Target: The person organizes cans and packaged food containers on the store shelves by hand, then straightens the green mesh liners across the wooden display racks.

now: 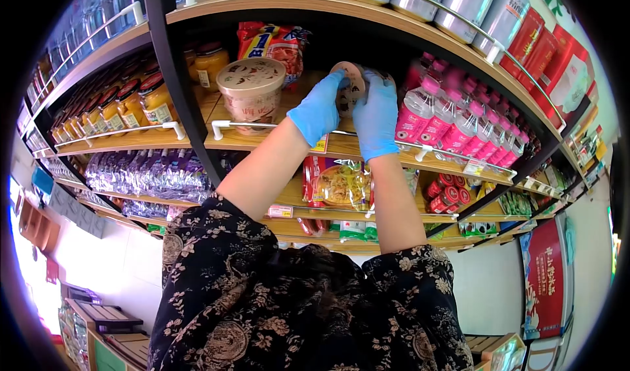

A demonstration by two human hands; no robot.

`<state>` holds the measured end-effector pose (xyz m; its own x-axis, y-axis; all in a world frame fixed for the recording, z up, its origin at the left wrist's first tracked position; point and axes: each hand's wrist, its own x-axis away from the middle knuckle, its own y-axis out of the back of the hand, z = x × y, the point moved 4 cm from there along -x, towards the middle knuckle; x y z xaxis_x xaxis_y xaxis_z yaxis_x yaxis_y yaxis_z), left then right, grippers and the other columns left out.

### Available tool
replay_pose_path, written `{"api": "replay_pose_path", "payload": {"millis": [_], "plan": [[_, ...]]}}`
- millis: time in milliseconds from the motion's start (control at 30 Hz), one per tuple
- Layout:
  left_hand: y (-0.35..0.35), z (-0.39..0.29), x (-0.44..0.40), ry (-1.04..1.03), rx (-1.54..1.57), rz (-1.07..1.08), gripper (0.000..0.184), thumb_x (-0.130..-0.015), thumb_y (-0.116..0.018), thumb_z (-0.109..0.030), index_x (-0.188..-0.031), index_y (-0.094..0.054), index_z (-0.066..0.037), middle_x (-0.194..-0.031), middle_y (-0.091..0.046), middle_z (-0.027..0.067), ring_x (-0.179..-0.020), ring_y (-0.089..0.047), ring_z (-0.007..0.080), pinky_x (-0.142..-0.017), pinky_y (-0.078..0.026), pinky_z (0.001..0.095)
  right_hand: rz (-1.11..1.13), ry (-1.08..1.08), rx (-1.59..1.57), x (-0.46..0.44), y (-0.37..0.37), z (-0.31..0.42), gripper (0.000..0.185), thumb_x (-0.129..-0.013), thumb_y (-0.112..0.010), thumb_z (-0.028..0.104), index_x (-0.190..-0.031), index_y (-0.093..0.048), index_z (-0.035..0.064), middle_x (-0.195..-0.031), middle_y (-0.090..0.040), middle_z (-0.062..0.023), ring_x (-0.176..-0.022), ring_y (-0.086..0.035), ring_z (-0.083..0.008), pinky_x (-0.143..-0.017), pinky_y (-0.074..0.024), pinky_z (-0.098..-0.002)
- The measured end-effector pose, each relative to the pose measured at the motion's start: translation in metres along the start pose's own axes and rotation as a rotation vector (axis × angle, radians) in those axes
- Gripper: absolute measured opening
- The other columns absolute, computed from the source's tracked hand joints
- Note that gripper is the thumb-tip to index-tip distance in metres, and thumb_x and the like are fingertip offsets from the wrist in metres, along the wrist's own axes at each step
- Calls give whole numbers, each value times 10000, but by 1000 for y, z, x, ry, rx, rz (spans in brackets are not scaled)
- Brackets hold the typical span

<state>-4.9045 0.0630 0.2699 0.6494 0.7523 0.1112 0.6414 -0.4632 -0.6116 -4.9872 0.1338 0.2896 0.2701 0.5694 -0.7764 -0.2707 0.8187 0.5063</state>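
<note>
Two gloved hands on one item: left hand point(319, 108) and right hand point(376, 118) are closed around a patterned tub point(352, 87), one on each side. Tub sits tilted behind the front edge of the wooden shelf point(264, 140), right of center; fingers hide much of it, so can't tell if its base touches the wood. Probably light, thin-walled card or plastic, stiffish but dentable, slightly slick under gloves; best held by the side walls below the rim, not squeezed at the lid.

Around it: larger lidded tub point(251, 88) upright to the left near the front edge, red packet point(274, 43) behind that, pink-labeled bottles point(449, 121) filling the right end. White rail point(243, 124) runs along the front edge. Silver cans point(467, 6) on the shelf above, noodle packet point(338, 184) below. Shop room, pale floor point(118, 240).
</note>
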Motion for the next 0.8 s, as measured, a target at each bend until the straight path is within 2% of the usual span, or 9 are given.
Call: {"api": "replay_pose_path", "payload": {"millis": [33, 133, 233, 433, 533, 567, 667, 700, 800], "plan": [[2, 0, 0, -32, -1, 17, 471, -962, -436, -440, -1313, -466, -128, -1297, -522, 104, -1165, -497, 257, -954, -414, 396, 14, -27, -82, -1, -1, -1, 498, -764, -610, 40, -1250, -503, 17, -1210, -517, -250, -1078, -507, -433, -884, -463, -473], [10, -1, -10, -85, 151, 65, 427, -974, -433, -387, -1288, -486, -102, -1253, -558, 107, -1114, -544, 249, -943, -453, 400, -70, 14, 103, -4, -2, 4, 525, -781, -638, 127, -1266, -481, 3, -1193, -528, -267, -1005, -549, -436, -889, -471, -456], [17, -8, -31, -25, 228, 88, 415, -983, -419, -360, -1288, -490, -89, -1242, -571, 110, -1084, -571, 248, -935, -473, 404, -258, -37, 387, -3, -7, 5, 553, -797, -648, 263, -1254, -487, -4, -1189, -525, -306, -1043, -536, -463, -902, -465, -478], [21, -8, -43, -28, 80, -92, 436, -980, -437, -357, -1334, -450, -102, -1313, -526, 116, -1194, -514, 260, -1047, -397, 405, 86, -280, 44, -19, -23, -11, 472, -852, -557, 281, -1211, -510, -22, -1206, -524, -337, -1086, -555, -446, -867, -492, -476], [26, -8, -37, -53, -55, -188, 439, -929, -532, -411, -1264, -512, -127, -1227, -570, 88, -1109, -557, 243, -985, -435, 396, 196, -350, -41, -14, -23, -12, 354, -855, -539, 252, -1105, -580, 5, -1093, -629, -239, -1054, -586, -418, -861, -491, -469], [29, -8, -42, -72, -88, -195, 446, -922, -538, -423, -1256, -522, -129, -1195, -584, 86, -1083, -568, 250, -981, -434, 407, 227, -309, -98, -14, -30, -20, 324, -857, -545, 275, -1032, -597, 7, -1157, -565, -306, -1031, -585, -430, -833, -508, -473], [33, -8, -42, -101, 28, -177, 461, -934, -497, -438, -1270, -524, -123, -1206, -588, 91, -1100, -564, 269, -1010, -407, 437, 129, -247, 100, -18, -29, -16, 346, -835, -596, 289, -1081, -608, 46, -1077, -634, -219, -1039, -592, -375, -880, -489, -442], [32, -12, -44, -113, 104, -162, 467, -944, -473, -439, -1281, -520, -120, -1227, -583, 94, -1122, -557, 275, -1026, -395, 447, 116, -254, 162, -18, -16, -3, 500, -815, -634, 324, -1233, -548, 65, -1237, -546, -257, -1096, -550, -406, -921, -470, -446], [40, -18, -52, -28, 211, -201, 479, -974, -384, -418, -1332, -485, -116, -1312, -546, 109, -1192, -527, 277, -1047, -386, 435, 32, -99, 333, -23, -20, -1, 656, -800, -653, 340, -1370, -438, 94, -1330, -460, -274, -1154, -498, -455, -950, -450, -469]]}}
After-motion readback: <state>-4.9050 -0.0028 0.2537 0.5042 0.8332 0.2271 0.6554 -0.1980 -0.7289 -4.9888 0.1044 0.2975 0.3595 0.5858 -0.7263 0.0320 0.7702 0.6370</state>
